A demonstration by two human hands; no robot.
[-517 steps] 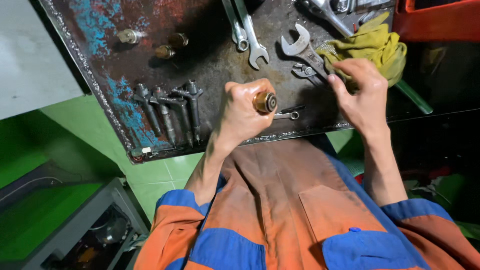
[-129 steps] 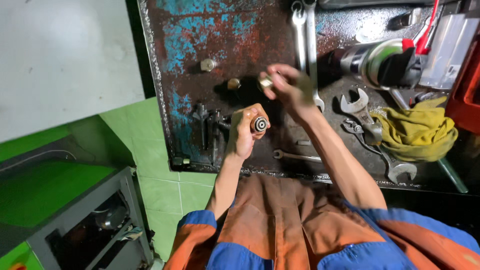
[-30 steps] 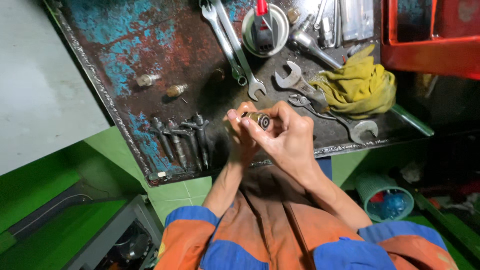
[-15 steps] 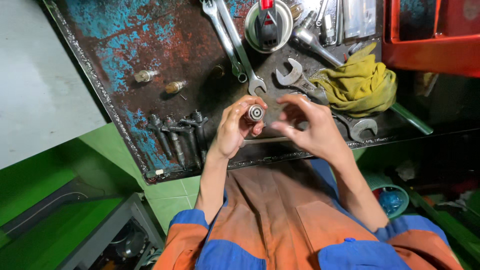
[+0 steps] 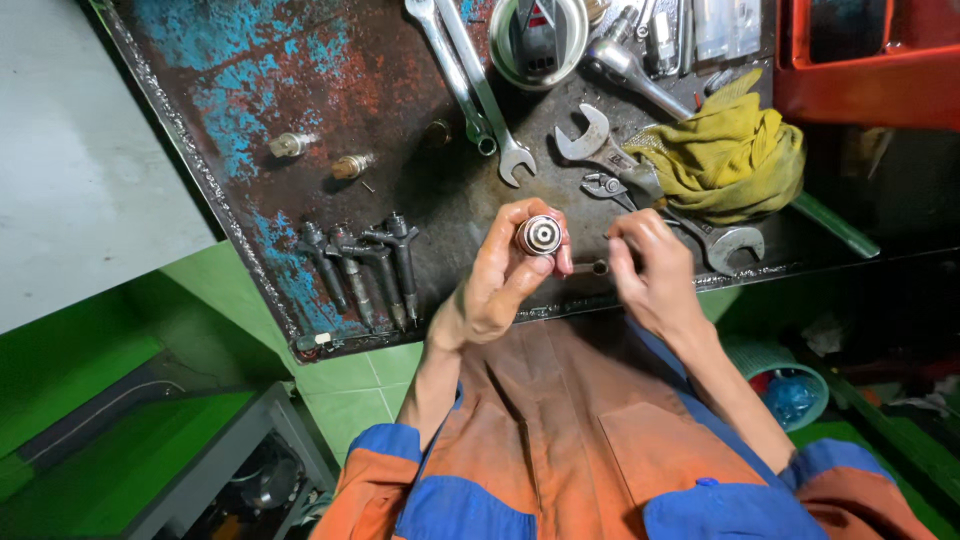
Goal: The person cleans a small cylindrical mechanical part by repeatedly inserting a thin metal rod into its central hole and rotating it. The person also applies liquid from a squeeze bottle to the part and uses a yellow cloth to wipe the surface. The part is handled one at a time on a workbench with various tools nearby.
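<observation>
My left hand [image 5: 495, 285] is closed around a short round metal part [image 5: 540, 236] and holds it upright, its ringed end face turned towards me, above the front edge of the rusty blue-flecked metal bench [image 5: 300, 70]. My right hand [image 5: 655, 275] is just to the right of it, fingers curled together. Its fingertips are at the ring end of a small spanner [image 5: 596, 267] that lies on the bench edge. Whether the fingers grip the spanner is unclear.
Several dark injectors [image 5: 362, 265] lie at the bench's front left, with two brass fittings [image 5: 350, 165] behind them. Long spanners [image 5: 478, 85], an open-ended wrench [image 5: 598, 142], a yellow rag [image 5: 738, 150], a round tin [image 5: 535, 40] and a red crate [image 5: 870, 70] sit behind. A green bin [image 5: 790, 385] stands below.
My right hand has dropped from beside the round part to the small spanner at the bench edge. My left hand keeps the part and has shifted slightly right.
</observation>
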